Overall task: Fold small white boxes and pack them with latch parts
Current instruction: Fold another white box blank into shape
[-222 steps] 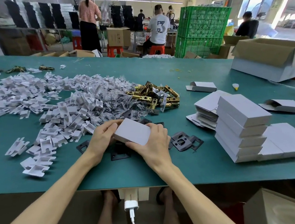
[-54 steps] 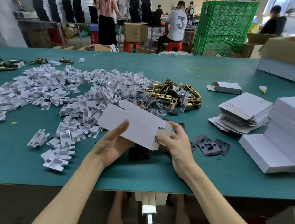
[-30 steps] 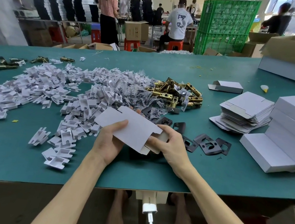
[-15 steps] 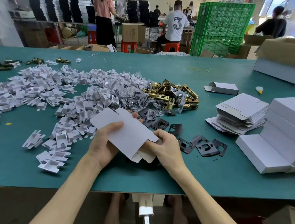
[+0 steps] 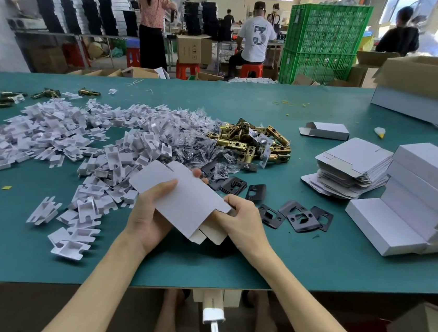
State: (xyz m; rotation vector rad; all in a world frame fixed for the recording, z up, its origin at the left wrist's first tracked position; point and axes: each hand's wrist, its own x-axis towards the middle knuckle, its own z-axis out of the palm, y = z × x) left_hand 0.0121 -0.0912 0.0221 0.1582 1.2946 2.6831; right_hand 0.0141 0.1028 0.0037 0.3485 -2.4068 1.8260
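Hands hold one flat white box blank [image 5: 181, 197] above the green table [image 5: 283, 258]: my left hand [image 5: 149, 220] pinches its left side, my right hand [image 5: 241, 223] pinches its right flaps.

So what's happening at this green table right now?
A person is folding a flat white box blank into shape, the left hand gripping its side and the right hand working the end flaps. Brass latches, black plates and white inserts lie waiting; finished boxes are stacked at the right.
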